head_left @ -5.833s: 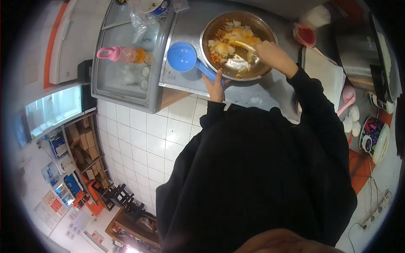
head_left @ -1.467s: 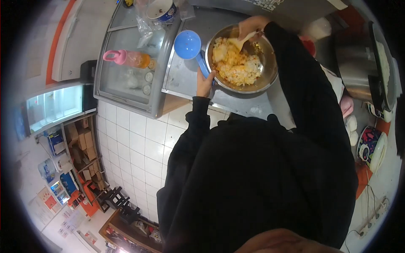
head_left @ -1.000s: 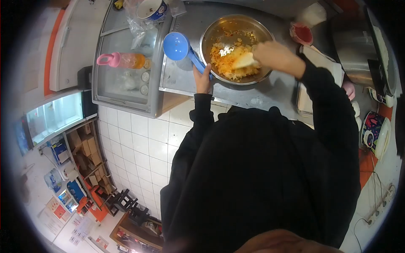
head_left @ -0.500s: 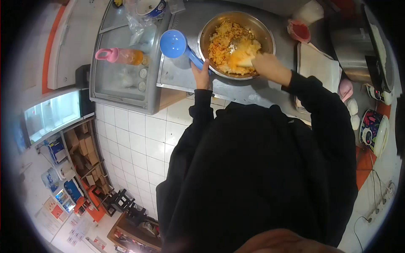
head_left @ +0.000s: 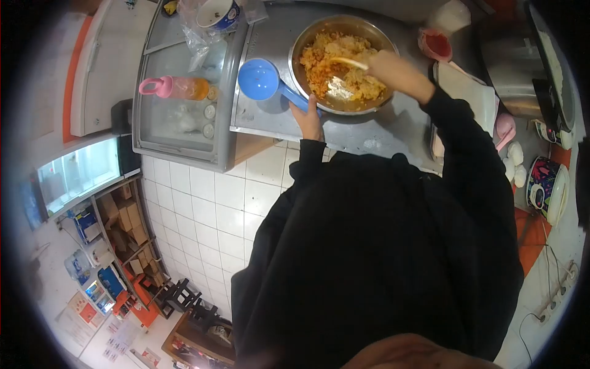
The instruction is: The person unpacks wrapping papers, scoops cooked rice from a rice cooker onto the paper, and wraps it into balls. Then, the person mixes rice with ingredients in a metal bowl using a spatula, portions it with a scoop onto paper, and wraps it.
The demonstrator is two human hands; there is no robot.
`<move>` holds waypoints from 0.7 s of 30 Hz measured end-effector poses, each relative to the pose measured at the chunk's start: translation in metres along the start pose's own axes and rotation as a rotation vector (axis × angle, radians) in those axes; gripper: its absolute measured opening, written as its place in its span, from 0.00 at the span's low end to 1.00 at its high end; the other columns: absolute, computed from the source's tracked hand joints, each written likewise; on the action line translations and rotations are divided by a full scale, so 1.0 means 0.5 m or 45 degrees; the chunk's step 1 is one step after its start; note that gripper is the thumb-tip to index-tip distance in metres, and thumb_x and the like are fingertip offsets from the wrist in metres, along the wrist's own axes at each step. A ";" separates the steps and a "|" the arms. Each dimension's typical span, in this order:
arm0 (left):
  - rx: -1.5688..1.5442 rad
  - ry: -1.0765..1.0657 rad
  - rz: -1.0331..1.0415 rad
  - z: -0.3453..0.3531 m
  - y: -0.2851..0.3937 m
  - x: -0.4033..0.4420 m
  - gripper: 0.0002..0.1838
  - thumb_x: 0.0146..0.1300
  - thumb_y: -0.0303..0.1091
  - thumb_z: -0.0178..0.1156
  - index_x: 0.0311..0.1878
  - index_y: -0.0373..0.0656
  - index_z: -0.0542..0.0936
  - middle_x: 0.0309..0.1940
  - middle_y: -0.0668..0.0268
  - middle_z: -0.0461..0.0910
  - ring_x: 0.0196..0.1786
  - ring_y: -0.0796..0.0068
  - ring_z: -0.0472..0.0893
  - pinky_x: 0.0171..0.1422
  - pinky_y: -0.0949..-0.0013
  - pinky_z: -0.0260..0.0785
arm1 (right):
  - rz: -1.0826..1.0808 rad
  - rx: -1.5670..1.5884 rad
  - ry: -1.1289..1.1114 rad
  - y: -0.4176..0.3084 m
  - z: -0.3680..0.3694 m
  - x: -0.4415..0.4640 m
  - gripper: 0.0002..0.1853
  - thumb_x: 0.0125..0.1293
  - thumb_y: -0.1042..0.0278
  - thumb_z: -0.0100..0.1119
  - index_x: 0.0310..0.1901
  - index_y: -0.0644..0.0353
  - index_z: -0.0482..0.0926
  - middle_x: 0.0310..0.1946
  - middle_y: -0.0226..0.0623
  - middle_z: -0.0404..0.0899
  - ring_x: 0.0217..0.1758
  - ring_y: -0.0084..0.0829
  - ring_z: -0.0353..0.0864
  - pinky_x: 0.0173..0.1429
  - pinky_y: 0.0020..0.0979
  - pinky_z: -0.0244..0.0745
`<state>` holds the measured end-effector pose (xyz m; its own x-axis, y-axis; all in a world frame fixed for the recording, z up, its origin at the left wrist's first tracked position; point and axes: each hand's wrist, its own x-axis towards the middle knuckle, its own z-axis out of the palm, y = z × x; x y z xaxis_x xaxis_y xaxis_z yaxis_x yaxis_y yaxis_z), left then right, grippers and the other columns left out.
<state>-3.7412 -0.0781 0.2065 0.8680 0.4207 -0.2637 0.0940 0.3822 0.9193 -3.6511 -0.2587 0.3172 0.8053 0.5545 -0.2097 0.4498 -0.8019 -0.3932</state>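
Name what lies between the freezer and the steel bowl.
Head view: the blue ladle, its handle in the left hand, over a strip of steel counter.

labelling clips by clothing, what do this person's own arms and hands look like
The left black fabric sleeve and right black fabric sleeve are plain and roughly wrist-length. The left hand and right hand are bare, without gloves; finer details are too small to tell.

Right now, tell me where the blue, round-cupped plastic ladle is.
In the head view, the blue, round-cupped plastic ladle is just left of the wide, round metal bowl, with its handle in the person's left hand.
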 end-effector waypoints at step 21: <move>0.068 0.021 0.101 -0.002 -0.021 0.016 0.29 0.51 0.28 0.54 0.54 0.33 0.54 0.47 0.58 0.63 0.47 0.70 0.65 0.52 0.71 0.57 | 0.421 0.232 -0.068 0.101 -0.040 0.058 0.12 0.52 0.67 0.48 0.21 0.69 0.74 0.11 0.44 0.71 0.12 0.37 0.73 0.19 0.35 0.69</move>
<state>-3.7359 -0.0780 0.1945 0.8656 0.4618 -0.1937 0.0515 0.3027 0.9517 -3.5972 -0.2875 0.3092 0.8722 0.2867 -0.3962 0.0886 -0.8894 -0.4485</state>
